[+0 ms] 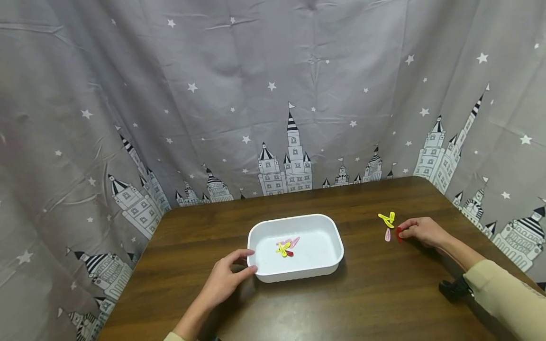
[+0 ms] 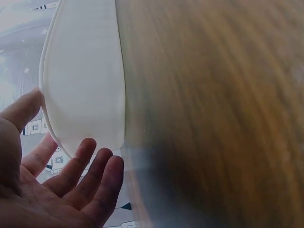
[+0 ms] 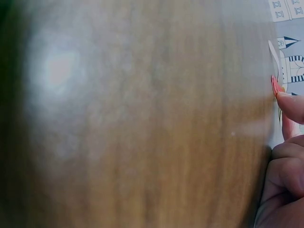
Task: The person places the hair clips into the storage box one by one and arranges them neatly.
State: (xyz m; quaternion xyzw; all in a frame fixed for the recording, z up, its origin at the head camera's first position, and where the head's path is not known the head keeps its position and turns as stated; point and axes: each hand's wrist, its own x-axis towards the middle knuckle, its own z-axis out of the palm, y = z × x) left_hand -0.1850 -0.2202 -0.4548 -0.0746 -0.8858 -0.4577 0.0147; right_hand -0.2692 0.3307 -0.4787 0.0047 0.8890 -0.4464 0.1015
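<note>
In the head view, my left hand (image 1: 226, 279) rests against the left end of a white rectangular tray (image 1: 298, 275), thumb and forefinger right at its rim. The left wrist view has the fingers spread loosely beside the tray wall (image 2: 85, 71). Several snap hair clips lie in the tray: pink (image 1: 295, 242), yellow (image 1: 281, 249) and red (image 1: 290, 254). Over at the right, my right hand (image 1: 426, 232) pinches a red hair clip (image 1: 399, 234) between thumb and forefinger, close over the table. Beside it are a pink clip (image 1: 387, 235) and some yellow clips (image 1: 387, 219).
The brown wooden table (image 1: 362, 303) reaches back to a grey curtain (image 1: 239, 94) printed with castles and stars. A black strap device (image 1: 454, 289) sits under the right wrist, below the beige sleeve (image 1: 499, 289).
</note>
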